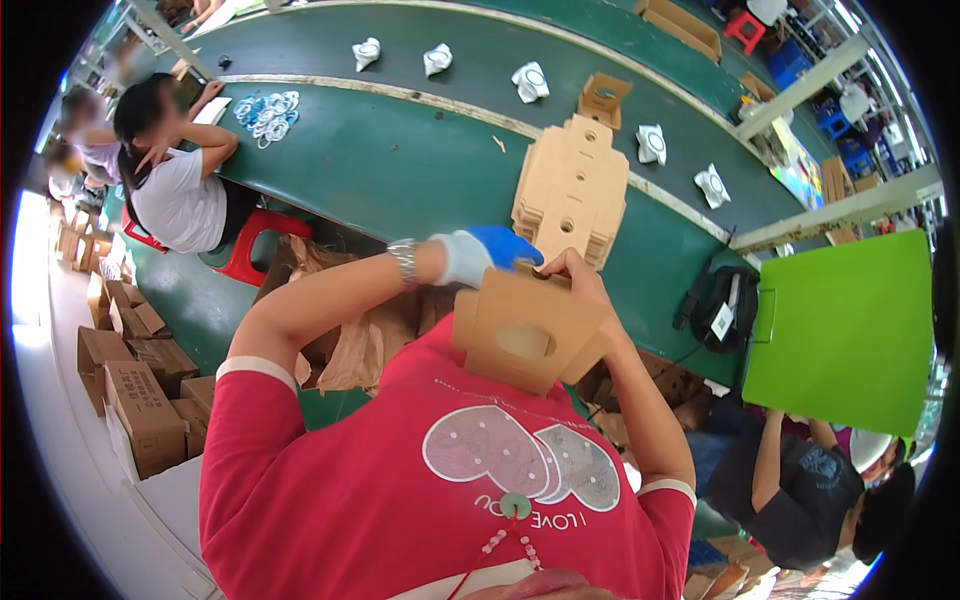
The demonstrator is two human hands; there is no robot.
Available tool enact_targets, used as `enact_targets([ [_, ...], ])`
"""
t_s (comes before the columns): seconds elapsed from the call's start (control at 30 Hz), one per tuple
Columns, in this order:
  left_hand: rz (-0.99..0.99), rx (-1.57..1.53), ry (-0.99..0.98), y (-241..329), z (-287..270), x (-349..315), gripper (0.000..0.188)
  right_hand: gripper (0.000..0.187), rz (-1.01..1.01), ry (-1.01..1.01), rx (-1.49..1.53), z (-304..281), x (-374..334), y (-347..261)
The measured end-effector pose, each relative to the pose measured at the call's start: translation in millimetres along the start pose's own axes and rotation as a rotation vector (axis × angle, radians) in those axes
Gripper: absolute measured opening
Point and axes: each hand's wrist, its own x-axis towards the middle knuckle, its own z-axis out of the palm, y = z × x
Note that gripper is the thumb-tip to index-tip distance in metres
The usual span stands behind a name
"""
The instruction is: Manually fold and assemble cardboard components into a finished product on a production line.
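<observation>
A brown cardboard box, partly folded and with an oval cut-out in its side, is held close in front of my red shirt. My left hand, in a white and blue glove, has its fingers closed at the box's far edge. My bare right hand grips the same edge from the right, its fingers bent over the cardboard. Just beyond my hands lies a stack of flat cardboard blanks with round holes. At the stack's far end stands a small folded box.
Several white wrapped packets sit along the dark belt. White and blue rings lie at left, near a seated person. On the right are a black bag, a green board and another person. Cartons fill the left floor.
</observation>
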Motion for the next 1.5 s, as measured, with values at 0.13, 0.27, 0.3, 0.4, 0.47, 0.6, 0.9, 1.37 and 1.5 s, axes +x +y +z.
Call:
enact_targets([
  [0.13,-0.138,0.266,-0.125,44,-15,20,0.036,0.031,-0.100,0.082,-0.330,0,2,-18],
  [0.27,-0.054,0.427,0.081,52,-4,34,0.023,0.041,0.013,0.099,-0.469,-8,13,-30],
  [0.3,-0.112,0.473,-0.034,68,-16,35,0.024,0.044,0.010,0.069,-0.486,-11,15,-29],
  [0.4,-0.140,0.490,-0.076,77,-26,35,0.022,0.048,0.005,0.000,-0.477,-16,18,-30],
  [0.47,-0.148,0.465,-0.065,77,-22,38,0.022,0.046,-0.118,-0.013,-0.575,-14,20,-15],
  [0.6,-0.109,0.550,-0.034,64,-15,48,0.024,0.041,-0.083,0.023,-0.689,-18,24,-17],
  [0.9,0.235,-1.336,0.571,-57,-64,23,0.075,0.046,0.159,0.345,0.275,-94,13,67],
  [1.37,0.195,-1.761,0.777,51,48,59,0.044,0.108,-0.335,0.356,0.744,0,-21,7],
  [1.5,-0.008,-1.733,0.846,62,55,71,0.062,0.096,-0.205,0.558,0.541,-1,-20,22],
])
